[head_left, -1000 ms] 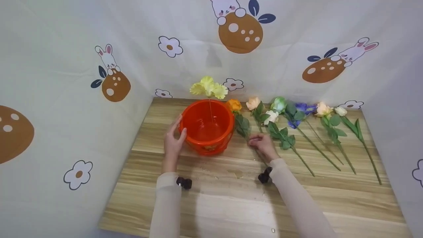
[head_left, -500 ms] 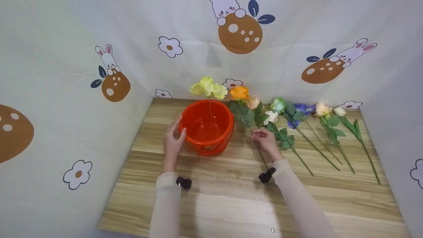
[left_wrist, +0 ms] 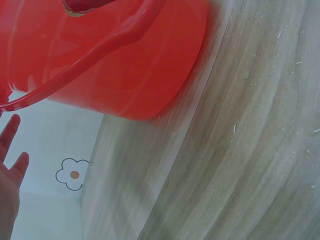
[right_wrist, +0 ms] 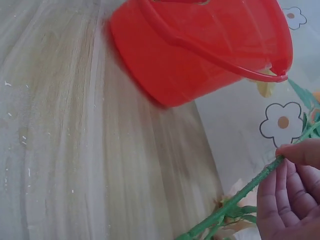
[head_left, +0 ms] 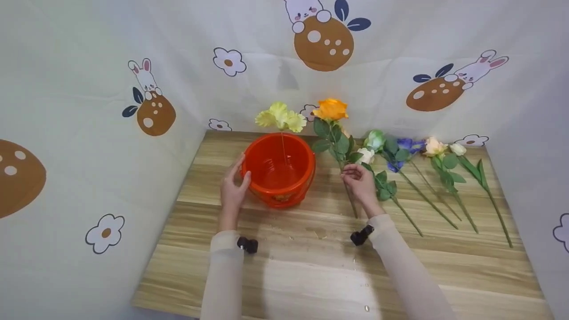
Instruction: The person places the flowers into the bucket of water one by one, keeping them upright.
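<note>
Your left hand (head_left: 233, 189) lies against the side of the red bucket (head_left: 275, 178), thumb and fingers spread rather than curled. Your right hand (head_left: 361, 183) pinches the orange rose (head_left: 331, 110) by its stem; the bloom tilts up beyond your fingers, and the stem's lower end points back toward you. The bucket stands upright between your hands, a yellow flower (head_left: 279, 118) rising from it.

Under both hands is a wood-grain table (head_left: 311, 275), its streaks running crosswise in front of you. Small bright specks (head_left: 366, 308) dot it between your forearms, where the surface shines palest — whether they are drops or scraps, you cannot tell. To the right of your right hand lie more blooms: green (head_left: 375, 141), blue (head_left: 406, 151), peach (head_left: 434, 146) and a white tulip (head_left: 458, 150), stems slanting toward you.

Pale cloth (head_left: 262, 26) rises beyond your hands and on both sides — printed with rabbits (head_left: 471, 73) on brown spotted shapes (head_left: 324, 44) and outlined flowers (head_left: 229, 62).
</note>
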A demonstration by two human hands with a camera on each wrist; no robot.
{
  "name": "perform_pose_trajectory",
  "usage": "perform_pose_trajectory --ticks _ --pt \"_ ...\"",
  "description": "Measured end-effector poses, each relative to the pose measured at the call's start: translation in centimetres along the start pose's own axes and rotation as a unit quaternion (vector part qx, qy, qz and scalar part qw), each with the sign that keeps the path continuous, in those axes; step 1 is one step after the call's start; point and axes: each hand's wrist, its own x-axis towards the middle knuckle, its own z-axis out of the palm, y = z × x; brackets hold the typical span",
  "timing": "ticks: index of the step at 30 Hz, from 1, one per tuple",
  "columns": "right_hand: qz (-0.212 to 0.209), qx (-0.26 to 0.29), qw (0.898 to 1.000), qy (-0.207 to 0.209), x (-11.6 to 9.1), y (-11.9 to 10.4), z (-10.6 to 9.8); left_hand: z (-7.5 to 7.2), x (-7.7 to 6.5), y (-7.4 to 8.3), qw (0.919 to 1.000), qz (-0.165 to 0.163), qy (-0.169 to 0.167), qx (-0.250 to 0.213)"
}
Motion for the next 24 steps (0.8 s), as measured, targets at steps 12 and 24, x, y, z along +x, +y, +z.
perform_pose_trajectory --ticks 12,24 --pt "-0.099 0.012 0.995 -0.018 -1.8 -3.0 0.7 0.1 0.0 0.2 0.9999 0.009 0.01 0.009" --pt "-0.134 0.169 0.977 -0.003 -1.1 -1.0 1.5 0.0 -0.1 0.2 0.9999 0.001 0.007 0.014"
